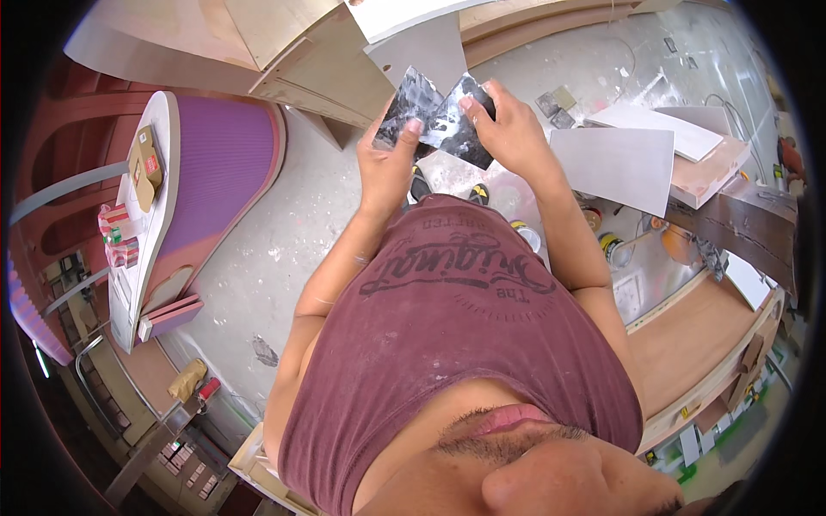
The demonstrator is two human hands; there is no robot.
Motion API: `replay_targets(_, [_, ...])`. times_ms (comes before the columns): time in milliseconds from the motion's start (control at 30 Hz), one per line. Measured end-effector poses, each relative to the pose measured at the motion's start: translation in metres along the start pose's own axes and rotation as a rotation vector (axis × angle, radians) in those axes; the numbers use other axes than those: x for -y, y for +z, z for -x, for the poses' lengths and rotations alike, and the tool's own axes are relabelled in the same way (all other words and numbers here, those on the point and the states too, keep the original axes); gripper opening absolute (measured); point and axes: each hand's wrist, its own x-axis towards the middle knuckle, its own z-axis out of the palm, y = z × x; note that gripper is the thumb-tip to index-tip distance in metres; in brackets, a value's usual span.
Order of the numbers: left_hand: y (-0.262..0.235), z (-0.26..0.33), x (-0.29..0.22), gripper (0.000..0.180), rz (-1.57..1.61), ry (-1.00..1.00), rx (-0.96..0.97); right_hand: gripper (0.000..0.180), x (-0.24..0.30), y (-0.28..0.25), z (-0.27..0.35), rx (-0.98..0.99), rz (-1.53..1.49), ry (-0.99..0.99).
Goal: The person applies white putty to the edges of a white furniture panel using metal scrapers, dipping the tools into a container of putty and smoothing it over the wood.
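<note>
My left hand [389,163] is closed on a thin, dark, square-cornered plate [411,90] smeared with white paste, its thumb lying across the face. My right hand [514,133] grips a second dark plate [467,144] of the same sort, also streaked with white, with the thumb pressed on top. Both are held out in front of me above the floor, and their inner edges meet or overlap. The exact kind of plate is not clear. White residue marks my fingers.
Pale wooden panels [323,73] stand just beyond my hands. A purple ribbed curved counter [219,155] is at the left, with a cardboard box [145,168] on its top. White boards [613,165] are stacked at the right, near open cans [613,249] on the spotted floor [232,284].
</note>
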Motion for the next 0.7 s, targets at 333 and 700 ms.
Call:
replay_targets(333, [0.005,0.009,-0.01,0.041,-0.23,0.048,0.096,0.03,0.009,0.0,-0.009,-0.099,0.102,-0.106])
replay_targets(700, [0.005,0.009,-0.02,0.038,-0.318,-0.139,0.242,0.029,0.011,-0.007,-0.015,-0.109,0.099,-0.412])
